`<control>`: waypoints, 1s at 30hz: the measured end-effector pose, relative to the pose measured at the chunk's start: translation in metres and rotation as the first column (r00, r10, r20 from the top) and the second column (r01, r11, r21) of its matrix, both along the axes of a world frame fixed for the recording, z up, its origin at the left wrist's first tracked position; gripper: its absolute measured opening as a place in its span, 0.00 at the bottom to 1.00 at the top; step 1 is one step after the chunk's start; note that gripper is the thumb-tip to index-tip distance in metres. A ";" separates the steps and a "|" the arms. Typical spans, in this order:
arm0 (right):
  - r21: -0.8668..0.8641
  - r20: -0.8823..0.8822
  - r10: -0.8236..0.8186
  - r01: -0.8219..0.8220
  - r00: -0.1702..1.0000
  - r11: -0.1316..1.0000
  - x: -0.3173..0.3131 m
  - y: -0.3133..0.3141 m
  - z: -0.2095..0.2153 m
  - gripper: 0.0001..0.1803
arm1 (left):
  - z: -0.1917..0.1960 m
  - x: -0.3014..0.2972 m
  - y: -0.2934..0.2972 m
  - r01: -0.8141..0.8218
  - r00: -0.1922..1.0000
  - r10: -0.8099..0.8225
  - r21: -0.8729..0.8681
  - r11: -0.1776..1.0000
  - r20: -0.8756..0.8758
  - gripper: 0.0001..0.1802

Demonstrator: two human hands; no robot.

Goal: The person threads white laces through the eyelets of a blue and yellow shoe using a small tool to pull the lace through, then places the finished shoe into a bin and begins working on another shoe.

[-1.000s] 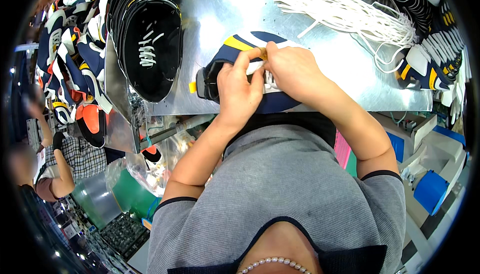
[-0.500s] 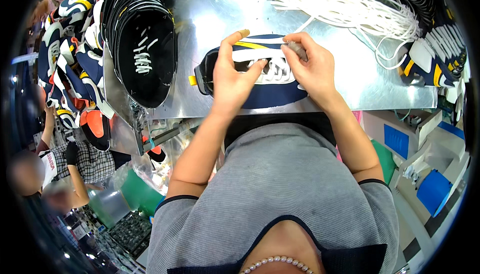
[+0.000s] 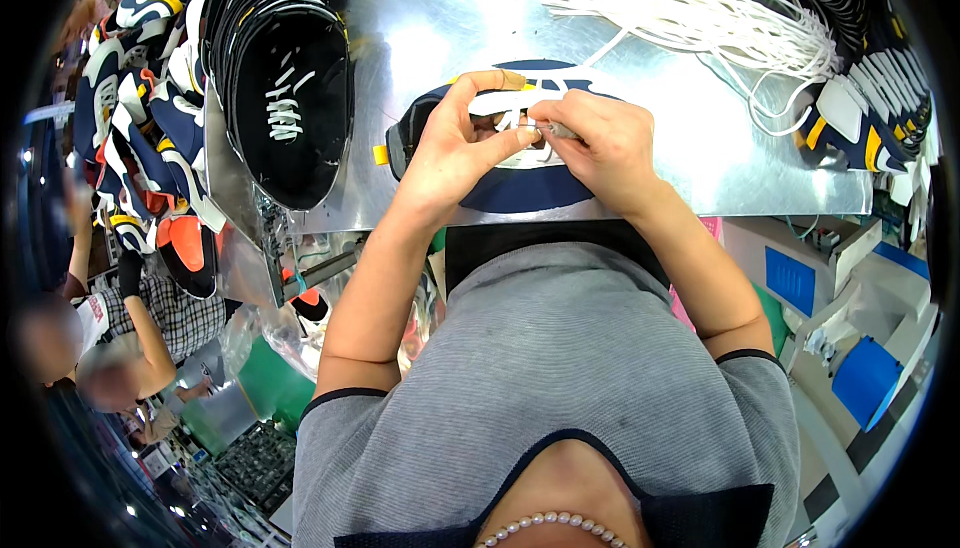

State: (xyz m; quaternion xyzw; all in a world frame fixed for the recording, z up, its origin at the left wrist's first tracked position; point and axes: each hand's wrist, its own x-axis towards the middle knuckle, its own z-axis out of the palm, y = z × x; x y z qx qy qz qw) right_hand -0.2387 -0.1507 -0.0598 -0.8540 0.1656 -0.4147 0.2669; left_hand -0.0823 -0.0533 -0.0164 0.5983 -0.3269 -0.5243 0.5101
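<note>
A navy, white and yellow shoe upper [image 3: 530, 191] lies on its side along the metal table's near edge, its black heel with a yellow tab to the left. My left hand [image 3: 445, 158] pinches the white eyelet edge, with thumb and taped forefinger closed on it. My right hand [image 3: 607, 148] is closed round a slim metal-tipped tool [image 3: 562, 131], whose handle is mostly hidden in the fingers. The tool's thin tip reaches my left thumb at the eyelets. White shoelace shows between the hands; its exact path is hard to make out.
A bundle of white laces [image 3: 690, 23] lies at the far right of the table [image 3: 410, 8]. Nested black-lined shoe uppers [image 3: 300, 128] stand at left, beside a heap of colourful uppers [image 3: 130, 118]. More uppers [image 3: 850, 123] line the right edge. Co-workers [image 3: 120, 348] are at lower left.
My right hand has moved left and slightly down, from the toe side to beside my left thumb. The metal tool tip now shows, and the white eyelet edge is lifted between the hands.
</note>
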 end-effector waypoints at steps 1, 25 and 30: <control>0.030 0.005 -0.005 0.005 1.000 1.000 0.001 0.001 0.001 0.10 | -0.002 0.000 0.001 -0.012 1.000 0.012 -0.013 1.000 -0.004 0.28; 0.950 -0.108 0.115 0.069 0.987 0.303 -0.015 0.041 0.010 0.09 | 0.008 -0.014 0.038 0.163 0.459 0.073 -0.165 0.973 0.885 0.11; 0.992 0.002 0.036 -0.007 0.999 0.122 -0.017 0.049 0.010 0.07 | 0.005 -0.011 0.038 0.167 0.430 0.110 -0.198 0.966 0.896 0.10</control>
